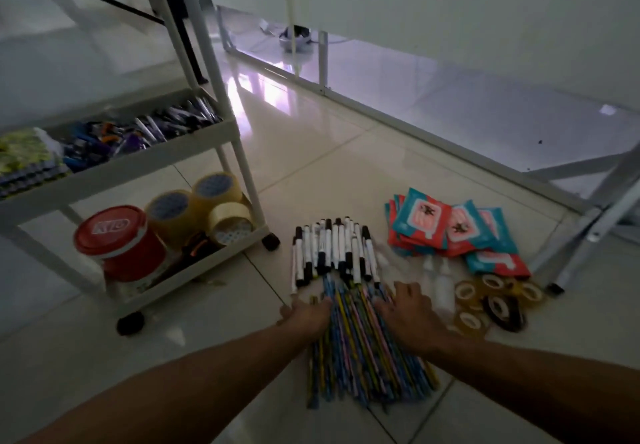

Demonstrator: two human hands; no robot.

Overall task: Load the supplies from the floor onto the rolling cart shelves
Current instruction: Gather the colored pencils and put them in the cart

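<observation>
A pile of colourful pencils (360,350) lies on the tiled floor in front of me. My left hand (306,315) presses against the pile's left side and my right hand (408,319) against its right side, fingers spread, cupping the pencils between them. Just beyond lies a heap of white markers with black caps (334,253). To the right are teal and red wipe packets (457,232), two small white bottles (440,280) and several small tape rolls (495,301). The white rolling cart (239,152) stands at the left.
The cart's middle shelf holds pens and notebooks; its bottom shelf holds a red tub (117,242) and large tape rolls (204,208). White table legs (588,232) stand at the right, and a long frame rail (415,131) crosses the floor behind the supplies.
</observation>
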